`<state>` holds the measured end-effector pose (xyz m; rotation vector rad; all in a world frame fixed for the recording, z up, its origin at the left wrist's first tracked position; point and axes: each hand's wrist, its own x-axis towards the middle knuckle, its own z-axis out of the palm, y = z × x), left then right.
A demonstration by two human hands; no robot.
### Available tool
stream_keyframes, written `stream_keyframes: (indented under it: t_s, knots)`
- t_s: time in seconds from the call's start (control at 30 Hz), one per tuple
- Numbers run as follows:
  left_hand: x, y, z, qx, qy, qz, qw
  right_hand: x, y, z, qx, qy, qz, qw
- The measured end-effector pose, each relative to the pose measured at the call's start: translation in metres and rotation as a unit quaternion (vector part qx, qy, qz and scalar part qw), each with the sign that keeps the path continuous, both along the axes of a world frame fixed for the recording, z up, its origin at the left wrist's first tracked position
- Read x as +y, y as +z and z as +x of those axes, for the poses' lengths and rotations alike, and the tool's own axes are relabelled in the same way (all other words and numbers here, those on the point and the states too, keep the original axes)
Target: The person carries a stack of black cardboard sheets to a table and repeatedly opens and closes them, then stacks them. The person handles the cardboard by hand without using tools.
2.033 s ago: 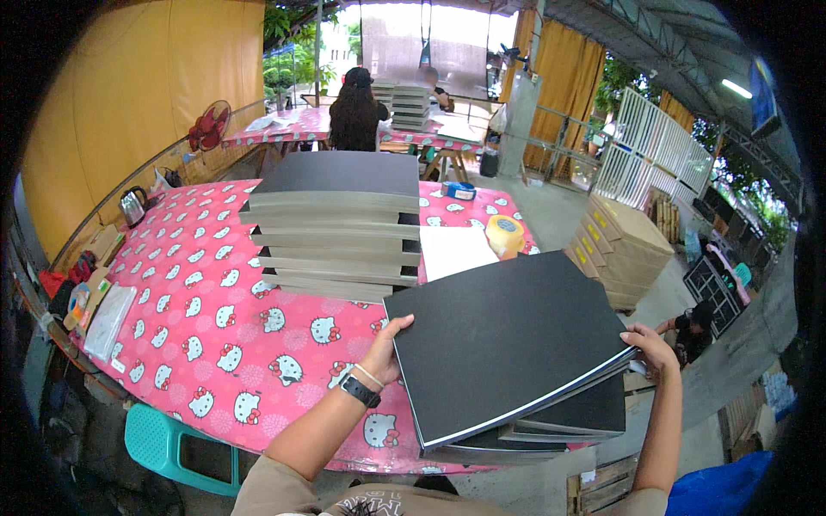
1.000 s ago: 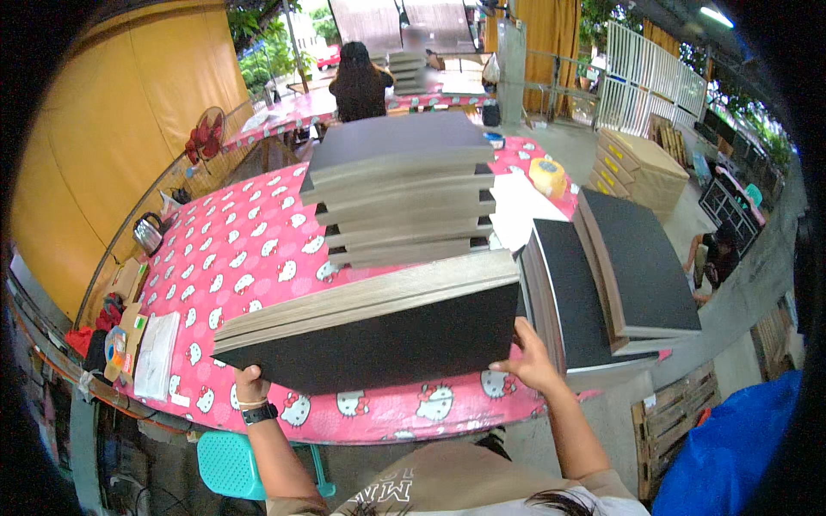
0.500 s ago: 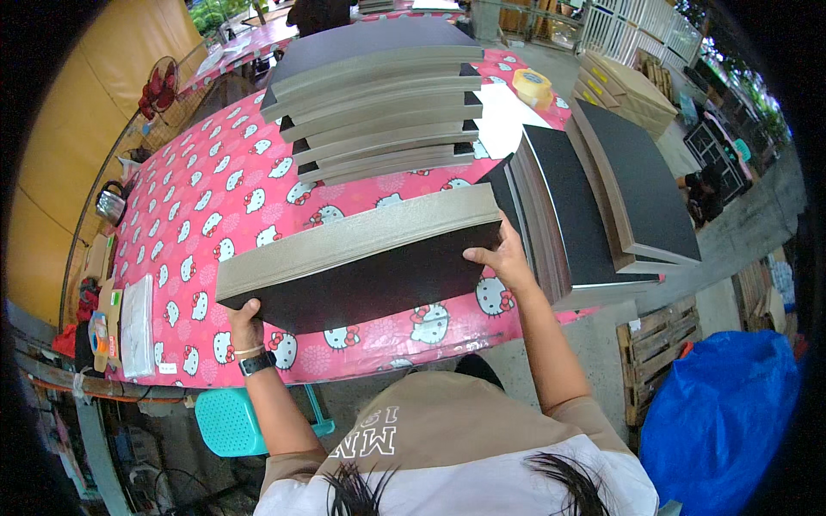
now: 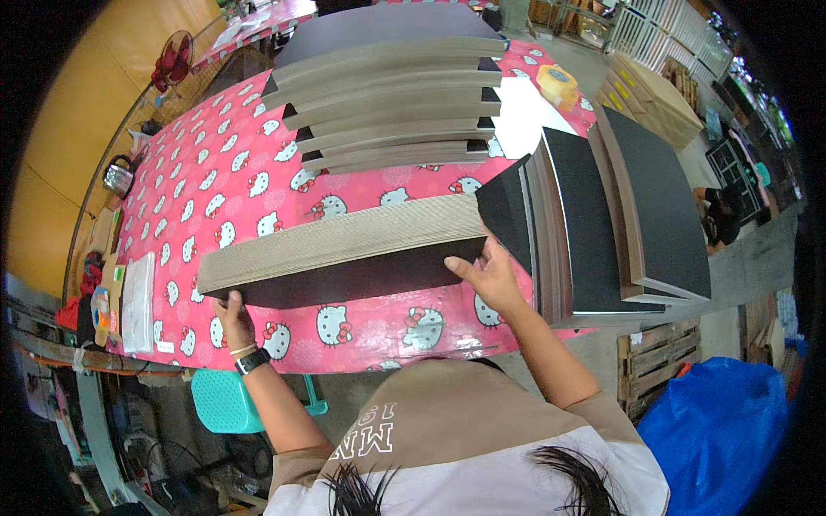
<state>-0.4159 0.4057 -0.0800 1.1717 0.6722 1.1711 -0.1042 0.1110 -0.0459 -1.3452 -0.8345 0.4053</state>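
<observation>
A thick stack of black-faced grey boards (image 4: 344,245) is tilted in front of me at the table's near side, its layered grey edges up and its black face toward me. My left hand (image 4: 233,322) grips its lower left corner, thumb on the black face, fingers hidden behind. At the right end my right hand (image 4: 489,273) holds it, thumb across the black face. Beyond it stands a tall pile of similar boards (image 4: 391,90), laid in offset bundles. More black boards (image 4: 594,232) are piled just right of my right hand.
A pink cat-patterned cloth (image 4: 185,202) covers the table. White paper (image 4: 520,116) and a yellow tape roll (image 4: 557,86) lie at the far right. A kettle (image 4: 119,176) and fan (image 4: 175,60) are at left, a teal stool (image 4: 225,400) below, a blue sheet (image 4: 718,439) and pallet (image 4: 658,365) lower right.
Both hands have shifted slightly left with the board stack, and its black face now shows as a narrower band. My grip looks the same.
</observation>
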Motion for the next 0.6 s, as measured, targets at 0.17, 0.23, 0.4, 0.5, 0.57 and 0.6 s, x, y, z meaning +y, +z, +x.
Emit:
stream_keyframes:
  t_s: [0.17,0.23,0.4,0.5,0.57,0.6]
  knots:
    - [-0.020,0.005,0.017,-0.095,0.013,0.042,0.995,-0.001,0.004,0.022,0.089,0.096,-0.031,0.991]
    - [-0.019,0.023,0.015,-0.075,0.043,0.059,0.994,-0.002,0.004,0.029,0.091,0.116,-0.045,0.988]
    - [-0.084,0.142,0.107,0.285,0.153,0.440,0.838,0.000,0.007,0.023,0.086,0.068,-0.024,0.994]
    - [-0.106,0.146,0.170,0.463,-0.099,0.437,0.765,-0.004,0.005,0.026,-0.009,0.033,-0.070,0.997]
    - [-0.114,0.153,0.170,0.527,-0.109,0.452,0.711,-0.010,0.019,0.014,0.012,0.055,0.025,0.998]
    - [-0.117,0.155,0.171,0.557,-0.124,0.458,0.681,-0.021,0.027,0.009,0.000,0.049,0.028,0.998]
